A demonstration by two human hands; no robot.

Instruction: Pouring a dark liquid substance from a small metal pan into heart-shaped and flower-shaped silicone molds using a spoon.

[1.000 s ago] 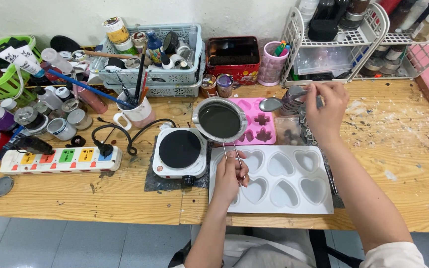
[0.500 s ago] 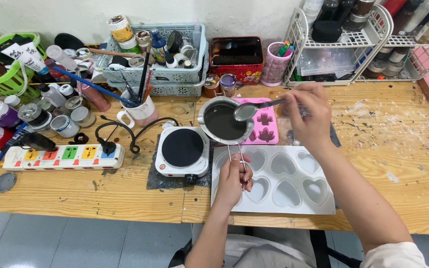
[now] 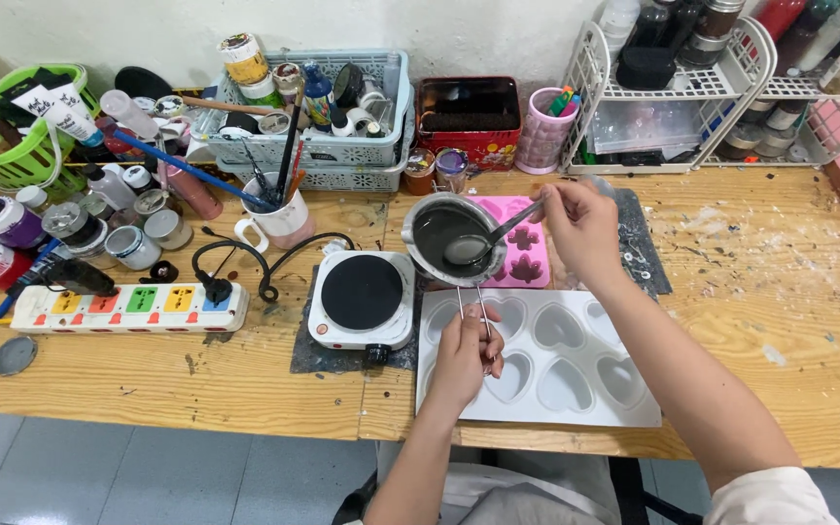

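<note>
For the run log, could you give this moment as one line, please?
left hand: grips wire handle of small metal pot | right hand: spoon in pot | below: white heart mould

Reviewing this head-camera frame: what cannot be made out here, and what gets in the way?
- Pot handle: the left hand covers its end, over the white heart mould.
- Spoon grip: hidden inside the right hand.
- Small pot: dark contents, kind unclear; how deep the spoon bowl dips cannot be told.
- Pink mould: partly behind pot and spoon.
- Wire rack: bottles cut off by the top edge.
</note>
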